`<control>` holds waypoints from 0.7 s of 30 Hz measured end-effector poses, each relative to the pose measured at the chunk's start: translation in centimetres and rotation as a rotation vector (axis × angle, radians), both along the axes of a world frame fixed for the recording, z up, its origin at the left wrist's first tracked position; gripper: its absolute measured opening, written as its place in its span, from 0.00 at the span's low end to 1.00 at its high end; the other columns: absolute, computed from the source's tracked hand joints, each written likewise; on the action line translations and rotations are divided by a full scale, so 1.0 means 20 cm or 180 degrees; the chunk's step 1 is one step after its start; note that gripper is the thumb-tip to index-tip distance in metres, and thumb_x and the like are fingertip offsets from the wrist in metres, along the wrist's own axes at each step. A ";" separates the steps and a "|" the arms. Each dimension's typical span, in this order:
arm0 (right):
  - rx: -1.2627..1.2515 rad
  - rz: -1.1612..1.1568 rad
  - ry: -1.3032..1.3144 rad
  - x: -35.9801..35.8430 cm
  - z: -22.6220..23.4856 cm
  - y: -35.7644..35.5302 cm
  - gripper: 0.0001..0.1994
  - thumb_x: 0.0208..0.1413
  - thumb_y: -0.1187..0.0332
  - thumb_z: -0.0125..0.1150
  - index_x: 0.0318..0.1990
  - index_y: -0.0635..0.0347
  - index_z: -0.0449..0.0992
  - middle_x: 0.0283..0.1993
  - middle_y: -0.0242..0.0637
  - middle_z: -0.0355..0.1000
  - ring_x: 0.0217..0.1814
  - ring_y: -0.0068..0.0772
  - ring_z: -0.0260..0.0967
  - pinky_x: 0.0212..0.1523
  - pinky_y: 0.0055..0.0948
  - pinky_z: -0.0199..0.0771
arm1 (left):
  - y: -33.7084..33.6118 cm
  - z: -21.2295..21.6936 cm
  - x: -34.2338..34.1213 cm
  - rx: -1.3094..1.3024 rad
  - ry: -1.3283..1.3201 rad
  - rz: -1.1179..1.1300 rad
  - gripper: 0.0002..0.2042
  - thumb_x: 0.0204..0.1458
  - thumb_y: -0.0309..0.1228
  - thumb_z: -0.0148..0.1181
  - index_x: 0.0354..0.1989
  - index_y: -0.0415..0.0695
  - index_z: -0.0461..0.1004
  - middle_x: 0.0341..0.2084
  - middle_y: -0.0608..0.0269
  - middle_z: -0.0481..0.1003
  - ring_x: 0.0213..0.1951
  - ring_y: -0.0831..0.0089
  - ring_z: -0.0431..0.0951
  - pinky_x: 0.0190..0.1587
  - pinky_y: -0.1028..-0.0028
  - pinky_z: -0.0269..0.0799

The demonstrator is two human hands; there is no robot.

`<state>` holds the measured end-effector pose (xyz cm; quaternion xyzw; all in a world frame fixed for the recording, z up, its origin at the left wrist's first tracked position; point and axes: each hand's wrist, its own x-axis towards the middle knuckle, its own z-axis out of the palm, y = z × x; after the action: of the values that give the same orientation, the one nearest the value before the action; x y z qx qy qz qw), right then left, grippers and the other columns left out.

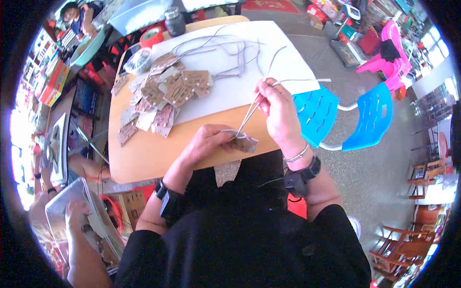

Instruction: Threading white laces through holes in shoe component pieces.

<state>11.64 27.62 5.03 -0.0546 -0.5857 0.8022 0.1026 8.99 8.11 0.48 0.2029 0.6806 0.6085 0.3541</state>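
Near the table's front edge, my left hand [204, 144] pinches a small brown printed card [247, 144]. Higher and to the right, the fingers of my right hand [278, 108] are closed on a thin grey cord [249, 114]. Its doubled strands run down, fairly straight, to the card by my left fingertips; how they join it is too small to make out. Loose ends of the cord stick out above my right hand. A heaped pile of similar brown and pale cards [180, 93] lies at the table's left. More grey cords [230, 43] are spread on a white sheet [293, 62].
Beyond the pile stand a clear plastic tub [138, 61], a red round container [151, 36] and a dark jar [175, 23] on the wooden table [139, 158]. A blue chair [367, 117] is at the right. Other people work at the left, one beside a clear bin [66, 211].
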 end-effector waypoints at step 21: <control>-0.0701 -0.0495 0.0745 -0.08 0.13 0.24 0.07 0.54 0.69 0.58 0.34 0.65 0.75 0.27 0.32 0.71 0.19 0.15 0.58 0.20 0.16 0.58 | -0.03 -0.01 0.02 -0.0102 0.0070 -0.0192 0.12 0.55 0.28 0.50 0.40 0.32 0.76 0.32 0.58 0.77 0.33 0.76 0.76 0.39 0.77 0.72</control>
<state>9.95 32.36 7.59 -0.0169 -0.4723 0.8520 0.2253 9.30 7.52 0.29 0.2243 0.6877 0.5842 0.3680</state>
